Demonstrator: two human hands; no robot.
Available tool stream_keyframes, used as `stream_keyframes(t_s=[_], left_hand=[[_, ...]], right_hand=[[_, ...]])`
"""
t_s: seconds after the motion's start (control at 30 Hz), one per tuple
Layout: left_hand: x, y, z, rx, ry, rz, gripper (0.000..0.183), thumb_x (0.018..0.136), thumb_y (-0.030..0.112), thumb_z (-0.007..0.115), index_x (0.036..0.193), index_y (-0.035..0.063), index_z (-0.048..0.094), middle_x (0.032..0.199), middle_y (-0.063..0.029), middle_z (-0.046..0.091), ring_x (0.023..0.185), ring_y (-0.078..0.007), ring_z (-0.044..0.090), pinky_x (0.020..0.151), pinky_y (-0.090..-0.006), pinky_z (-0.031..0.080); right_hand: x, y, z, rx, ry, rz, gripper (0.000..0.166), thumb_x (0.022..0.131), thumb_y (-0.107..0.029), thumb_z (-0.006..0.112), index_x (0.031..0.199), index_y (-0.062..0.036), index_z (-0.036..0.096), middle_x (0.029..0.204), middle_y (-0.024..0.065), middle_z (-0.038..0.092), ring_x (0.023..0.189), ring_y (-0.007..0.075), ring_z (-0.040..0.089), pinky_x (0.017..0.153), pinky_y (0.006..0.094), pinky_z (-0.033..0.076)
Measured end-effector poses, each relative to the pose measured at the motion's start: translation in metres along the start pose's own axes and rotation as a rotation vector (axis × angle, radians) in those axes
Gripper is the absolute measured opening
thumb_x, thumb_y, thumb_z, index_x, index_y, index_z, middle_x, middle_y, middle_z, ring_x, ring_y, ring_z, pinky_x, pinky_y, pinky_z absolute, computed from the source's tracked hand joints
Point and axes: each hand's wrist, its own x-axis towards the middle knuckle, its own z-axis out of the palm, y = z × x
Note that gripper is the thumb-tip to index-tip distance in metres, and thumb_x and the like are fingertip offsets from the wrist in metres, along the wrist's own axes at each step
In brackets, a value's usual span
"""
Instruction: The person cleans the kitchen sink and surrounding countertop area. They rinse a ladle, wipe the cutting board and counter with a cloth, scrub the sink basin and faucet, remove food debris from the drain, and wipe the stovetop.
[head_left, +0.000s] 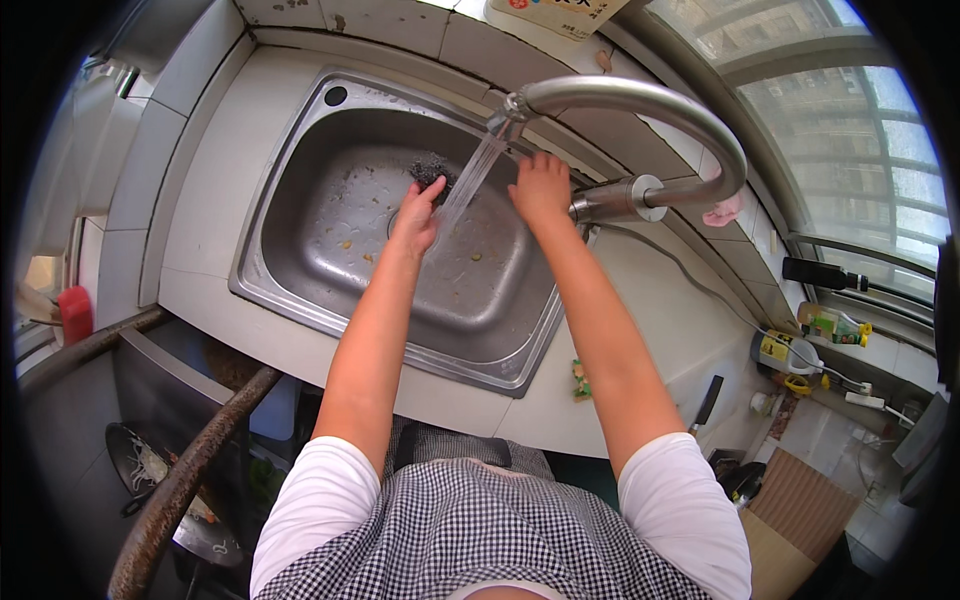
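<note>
My left hand (415, 221) reaches into a stainless steel sink (289, 304) and holds a dark steel wool scrubber (429, 166) at its fingertips. A spray of running water (474, 171) falls from the metal faucet (634, 94) just beside the scrubber and the fingers. Small yellowish food scraps (346, 244) lie scattered on the wet sink bottom. My right hand (543, 187) is at the sink's back right rim, next to the faucet's thick body (615, 201). Its fingers bend away from me, and what lies under them is hidden.
A green and yellow sponge (580, 381) sits on the counter by my right forearm. Farther right are a black-handled knife (707, 401), a dark bottle (821, 274) and a ridged board (802, 502). A rusty pipe rail (195, 465) runs at lower left, near a pan (124, 442).
</note>
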Motion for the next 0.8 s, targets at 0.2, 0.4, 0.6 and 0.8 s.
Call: stream_keyframes(t_s=[0.2,0.4,0.6,0.8], left_hand=[[-0.033,0.003,0.003,0.338,0.208,-0.140,0.059,0.083,0.018,0.058,0.131,0.0109,0.023,0.123,-0.0103,0.045,0.113,-0.0244,0.044,0.089,-0.0608,0.030],[-0.049,-0.010,-0.029,0.697,0.069,0.176,0.053,0.073,0.009,0.066,0.120,0.0096,0.042,0.126,-0.0094,0.041,0.116,-0.0244,0.038,0.090,-0.0386,0.037],[-0.072,-0.009,-0.023,0.576,0.136,0.443,0.051,0.074,0.002,0.062,0.121,0.0056,0.042,0.118,-0.0087,0.044,0.103,-0.0203,0.048,0.087,-0.0295,0.041],[-0.076,0.007,-0.034,0.223,-0.091,0.169,0.041,0.081,0.000,0.049,0.121,0.0078,0.045,0.116,-0.0054,0.048,0.103,-0.0142,0.048,0.086,-0.0264,0.041]], right_hand=[[-0.031,-0.058,0.000,1.532,-0.359,0.288,0.027,0.079,-0.015,0.058,0.103,-0.0041,0.057,0.102,0.0106,0.058,0.096,0.0203,0.055,0.079,0.0336,0.045],[-0.037,-0.086,0.039,1.188,-0.078,0.001,0.036,0.075,-0.016,0.064,0.107,-0.0018,0.055,0.086,0.0057,0.062,0.075,0.0108,0.057,0.064,0.0246,0.046],[-0.043,-0.087,0.027,1.309,-0.446,0.231,0.035,0.072,-0.022,0.068,0.096,-0.0004,0.055,0.081,0.0064,0.061,0.075,0.0114,0.058,0.063,0.0266,0.046],[-0.057,-0.095,0.029,1.344,-0.480,0.218,0.032,0.071,-0.016,0.066,0.097,-0.0029,0.054,0.092,0.0092,0.058,0.081,0.0161,0.058,0.067,0.0293,0.046]])
